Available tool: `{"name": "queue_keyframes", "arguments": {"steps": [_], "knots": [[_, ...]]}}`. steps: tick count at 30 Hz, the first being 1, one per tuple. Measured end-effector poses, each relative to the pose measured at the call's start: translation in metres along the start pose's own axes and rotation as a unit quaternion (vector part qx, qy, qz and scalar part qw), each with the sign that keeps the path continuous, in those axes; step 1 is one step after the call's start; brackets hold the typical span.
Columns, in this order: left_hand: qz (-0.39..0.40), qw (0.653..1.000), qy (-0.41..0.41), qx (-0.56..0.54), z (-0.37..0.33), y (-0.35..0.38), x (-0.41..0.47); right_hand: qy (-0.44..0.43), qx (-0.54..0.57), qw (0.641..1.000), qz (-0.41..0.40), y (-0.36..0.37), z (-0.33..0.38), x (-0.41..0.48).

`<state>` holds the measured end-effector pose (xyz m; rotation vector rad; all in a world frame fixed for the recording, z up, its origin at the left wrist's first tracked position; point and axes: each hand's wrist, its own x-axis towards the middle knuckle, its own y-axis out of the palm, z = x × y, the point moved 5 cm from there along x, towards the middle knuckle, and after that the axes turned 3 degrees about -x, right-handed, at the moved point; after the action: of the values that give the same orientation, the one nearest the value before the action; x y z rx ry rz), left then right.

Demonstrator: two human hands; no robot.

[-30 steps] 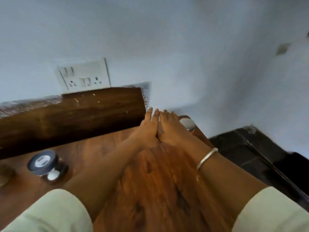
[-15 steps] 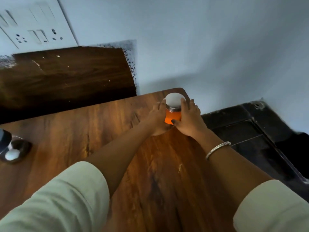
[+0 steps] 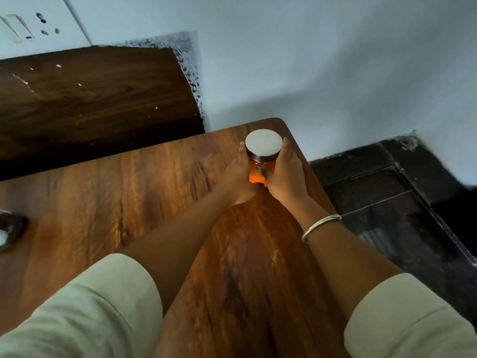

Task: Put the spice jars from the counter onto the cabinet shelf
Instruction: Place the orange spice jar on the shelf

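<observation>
A spice jar (image 3: 263, 148) with orange contents and a flat silver lid stands near the far right corner of a wooden surface (image 3: 129, 192). My left hand (image 3: 238, 174) clasps its left side and my right hand (image 3: 285, 171) clasps its right side, so both hold it between them. The lower part of the jar is mostly hidden by my fingers. A silver bangle sits on my right wrist.
A dark wooden panel (image 3: 98, 99) leans against the wall behind the surface, below a white socket plate (image 3: 33, 21). A dark round object (image 3: 10, 231) lies at the left edge. To the right, lower down, is a black stone counter (image 3: 392, 202).
The view has tilted down and closer. My hands, first flat together in front of the jar, have parted and closed around its sides.
</observation>
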<state>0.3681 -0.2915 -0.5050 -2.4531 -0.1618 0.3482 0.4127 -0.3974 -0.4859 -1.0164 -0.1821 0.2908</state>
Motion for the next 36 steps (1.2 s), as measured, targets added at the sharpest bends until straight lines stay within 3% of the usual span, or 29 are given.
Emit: {"name": "queue_keyframes", "arguments": {"steps": [8, 13, 17, 24, 28, 32, 36], "knots": [[-0.117, 0.989, 0.074, -0.052, -0.007, -0.047, -0.055, 0.01, 0.064, 0.993, -0.103, -0.022, 0.05, -0.054], [-0.168, 0.971, 0.131, -0.104, -0.015, -0.096, -0.115, -0.029, 0.168, 0.976, -0.136, -0.043, 0.108, -0.1], [-0.185, 0.954, 0.15, -0.182, -0.024, -0.143, -0.175, -0.062, 0.293, 0.951, -0.08, -0.058, 0.167, -0.141], [-0.19, 0.924, 0.15, -0.296, -0.015, -0.223, -0.275, -0.108, 0.402, 0.903, 0.102, -0.064, 0.251, -0.207], [-0.196, 0.913, 0.171, -0.315, -0.007, -0.253, -0.316, -0.144, 0.424, 0.882, 0.148, -0.057, 0.289, -0.234], [-0.211, 0.91, 0.174, -0.311, -0.002, -0.274, -0.346, -0.175, 0.41, 0.888, 0.115, -0.063, 0.319, -0.253], [-0.188, 0.91, 0.157, -0.333, 0.001, -0.287, -0.368, -0.145, 0.359, 0.922, 0.03, -0.072, 0.338, -0.264]]}}
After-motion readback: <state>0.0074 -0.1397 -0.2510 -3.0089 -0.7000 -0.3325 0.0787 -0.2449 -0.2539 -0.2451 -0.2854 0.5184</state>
